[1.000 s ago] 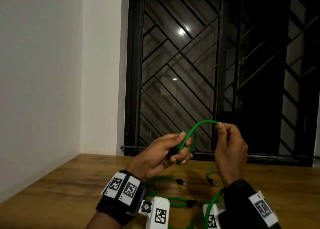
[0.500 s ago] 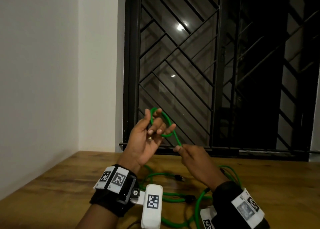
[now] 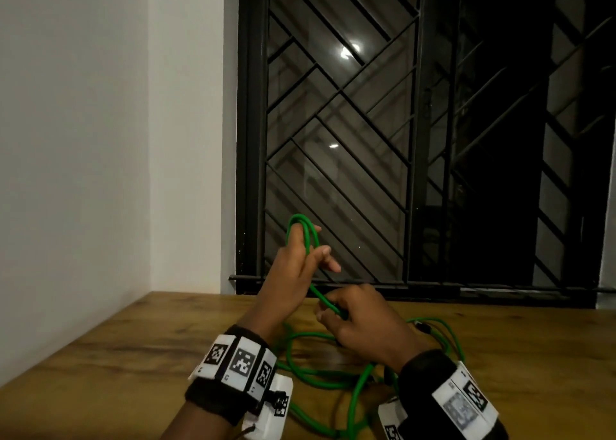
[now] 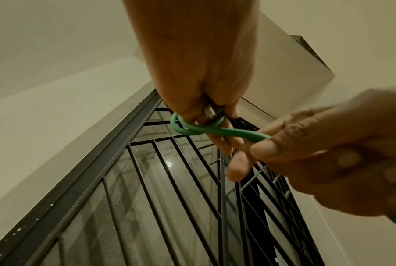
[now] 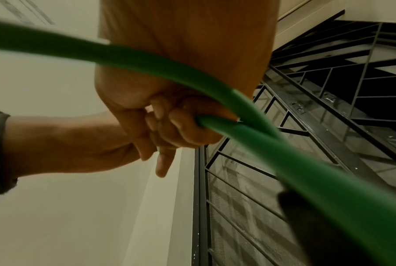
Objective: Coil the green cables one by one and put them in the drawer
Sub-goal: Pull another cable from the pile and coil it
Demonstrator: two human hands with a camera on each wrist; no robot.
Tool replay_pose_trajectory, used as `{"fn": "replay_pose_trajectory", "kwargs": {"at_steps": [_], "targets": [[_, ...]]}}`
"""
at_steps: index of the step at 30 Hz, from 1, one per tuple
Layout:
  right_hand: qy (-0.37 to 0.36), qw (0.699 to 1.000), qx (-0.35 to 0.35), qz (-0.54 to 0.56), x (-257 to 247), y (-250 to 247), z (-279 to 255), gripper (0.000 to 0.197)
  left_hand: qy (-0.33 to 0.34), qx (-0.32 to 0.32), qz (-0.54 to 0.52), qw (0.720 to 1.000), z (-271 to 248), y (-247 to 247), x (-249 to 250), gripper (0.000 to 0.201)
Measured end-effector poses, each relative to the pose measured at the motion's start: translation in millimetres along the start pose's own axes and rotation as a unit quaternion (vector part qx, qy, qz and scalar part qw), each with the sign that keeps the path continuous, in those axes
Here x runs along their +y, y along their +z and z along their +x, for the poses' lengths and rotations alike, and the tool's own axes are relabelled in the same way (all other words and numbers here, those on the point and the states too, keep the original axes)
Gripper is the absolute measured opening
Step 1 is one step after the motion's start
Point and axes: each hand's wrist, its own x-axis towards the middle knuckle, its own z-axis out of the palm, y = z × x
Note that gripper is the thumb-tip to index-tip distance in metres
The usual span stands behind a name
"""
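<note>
Head view: both hands (image 3: 296, 273) grip cable (image 3: 301, 229).

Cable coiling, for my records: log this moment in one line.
left hand: holds cable loop | right hand: pinches cable | slack: on table

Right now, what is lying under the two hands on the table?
Loose green cable loops lie on the wooden table below the left hand and right hand. The wrists hide some of it.

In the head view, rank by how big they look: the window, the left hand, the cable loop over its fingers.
1. Window, by far.
2. Left hand.
3. Cable loop, smallest, though the hand hides part of it.
</note>
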Motion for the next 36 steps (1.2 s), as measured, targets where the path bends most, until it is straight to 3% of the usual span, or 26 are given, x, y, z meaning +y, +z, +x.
{"fn": "replay_pose_trajectory", "kwargs": {"at_steps": [5, 11, 14, 17, 21, 26, 31, 36], "targets": [[0.002, 1.000, 0.010, -0.025, -3.5, -2.8, -1.4, 0.048, -0.003, -0.045, 0.129, 0.991, -4.9, 1.1, -7.0, 0.023], [0.012, 0.999, 0.016, -0.045, -2.2, -1.4, -0.6, 0.044, -0.015, -0.082, 0.215, 0.973, -6.9, -1.8, -17.9, 0.029], [0.028, 0.998, 0.026, -0.049, -1.7, -1.5, -1.2, 0.040, -0.022, -0.094, 0.221, 0.971, -8.9, -3.3, -19.8, 0.032], [0.072, 0.992, 0.068, -0.072, -0.8, -7.6, -3.1, 0.020, -0.029, -0.104, 0.227, 0.968, -9.9, -4.9, -22.5, 0.033], [0.139, 0.967, 0.176, -0.122, 12.9, -24.4, -4.8, 0.049, -0.036, -0.129, 0.250, 0.959, -9.5, -7.0, -25.5, 0.030], [0.104, 0.968, 0.191, -0.125, 15.6, -27.8, -5.5, 0.041, -0.032, -0.142, 0.254, 0.956, -9.2, -9.6, -29.0, 0.029], [0.056, 0.953, 0.250, -0.164, 13.4, -26.1, -6.2, 0.029, -0.045, -0.197, 0.262, 0.944, -8.3, -13.5, -25.0, 0.053], [0.089, 0.945, 0.270, -0.160, 11.7, -26.6, -6.7, 0.026, -0.013, -0.136, 0.240, 0.961, -3.9, -15.2, -18.0, 0.041]]}}
